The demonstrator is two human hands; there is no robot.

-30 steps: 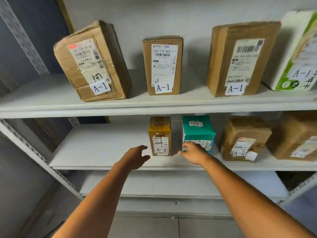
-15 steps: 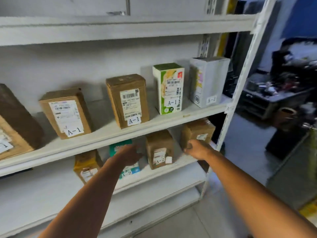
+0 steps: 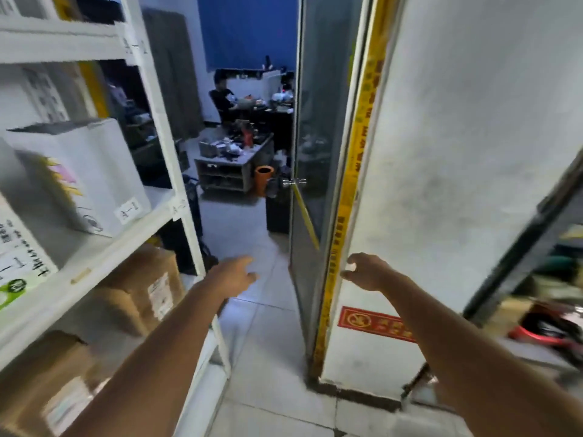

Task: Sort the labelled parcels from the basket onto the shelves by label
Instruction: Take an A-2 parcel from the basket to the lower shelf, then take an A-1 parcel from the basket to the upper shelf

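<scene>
Beside white shelving [image 3: 94, 266], left hand [image 3: 235, 275] and right hand [image 3: 367, 272] reach out.

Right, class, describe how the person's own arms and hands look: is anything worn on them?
Both forearms are bare as far as the frame edge, with no sleeves showing. The left hand and right hand wear no gloves. No watch, ring or wristband is visible, though the picture is somewhat blurred.

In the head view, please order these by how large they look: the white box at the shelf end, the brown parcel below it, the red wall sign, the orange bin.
1. white box
2. brown parcel
3. red wall sign
4. orange bin
The bin stands far from the camera, so its true size is unsure.
</scene>
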